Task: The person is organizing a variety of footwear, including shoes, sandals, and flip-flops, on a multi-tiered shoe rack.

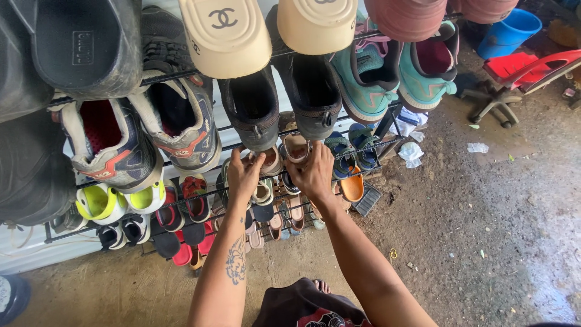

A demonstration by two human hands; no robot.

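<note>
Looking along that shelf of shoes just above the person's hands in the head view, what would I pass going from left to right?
Grey sneakers with red trim → black shoes → teal sneakers. Just below the black pair, the left hand and right hand each grip a tan sandal.

— What does the person wear on the arms?

— Nothing: both forearms are bare to the near edge of the view, with no sleeves, watch or bracelet showing. The left hand (244, 174) and the right hand (315, 175) carry no rings or gloves that can be made out.

— Any markings?

— A dark inked tattoo (236, 261) runs along the left forearm, an ornate figure with curling outlines; its detail is too small to read.

— And lower down?

— At the near edge sits a dark maroon cloth garment (305, 309) with a red patch and a pale printed pattern. Just beyond its far edge, bare toes (321, 284) peek out.
</note>
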